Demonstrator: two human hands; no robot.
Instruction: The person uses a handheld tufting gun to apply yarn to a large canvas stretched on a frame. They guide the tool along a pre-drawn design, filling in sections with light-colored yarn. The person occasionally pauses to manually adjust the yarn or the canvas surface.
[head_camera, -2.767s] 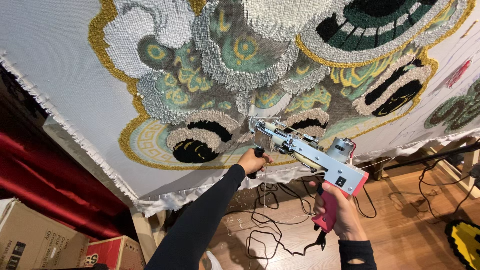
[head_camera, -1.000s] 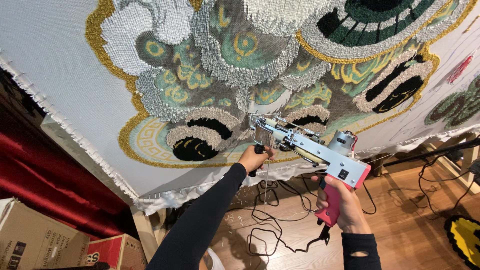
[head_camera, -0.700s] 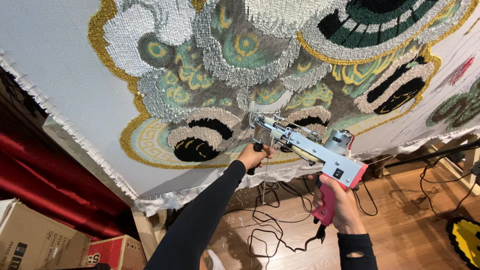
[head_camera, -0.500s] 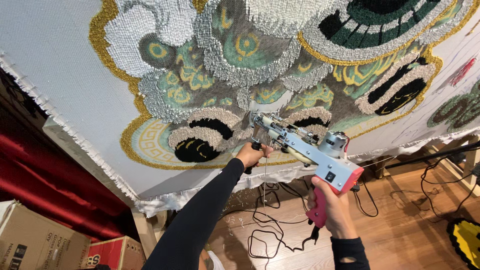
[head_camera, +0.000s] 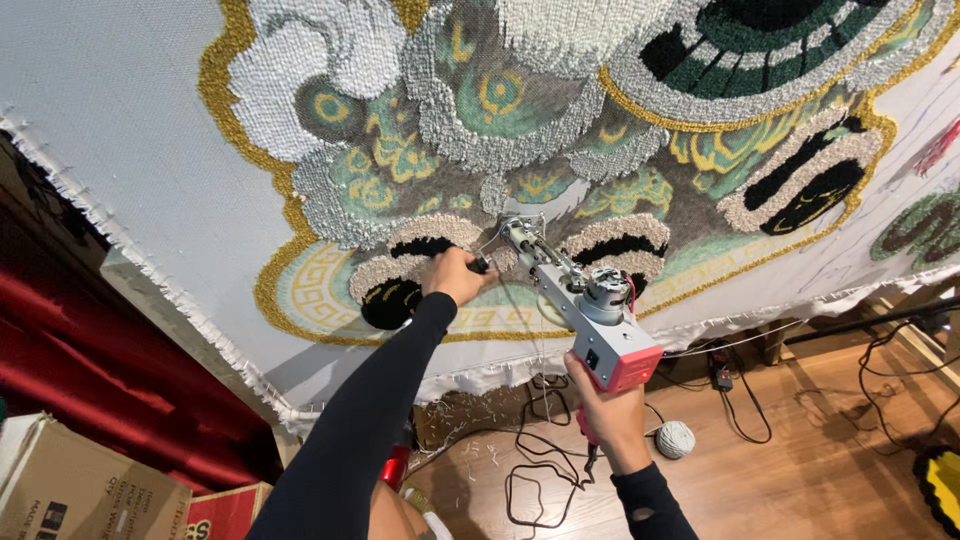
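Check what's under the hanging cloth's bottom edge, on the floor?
Below the tufting cloth: wood floor, tangled black cables, a yarn ball, yarn scraps. The tufting gun and right hand cover part.

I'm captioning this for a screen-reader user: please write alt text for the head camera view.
A person presses a pink and grey tufting gun against a stretched cloth bearing a tufted green, gold and white design, left hand on its front handle, right hand on its rear grip.

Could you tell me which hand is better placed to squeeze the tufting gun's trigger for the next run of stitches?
Right. The right hand grips the pink rear handle of the tufting gun; the left hand holds the front grip near the needle.
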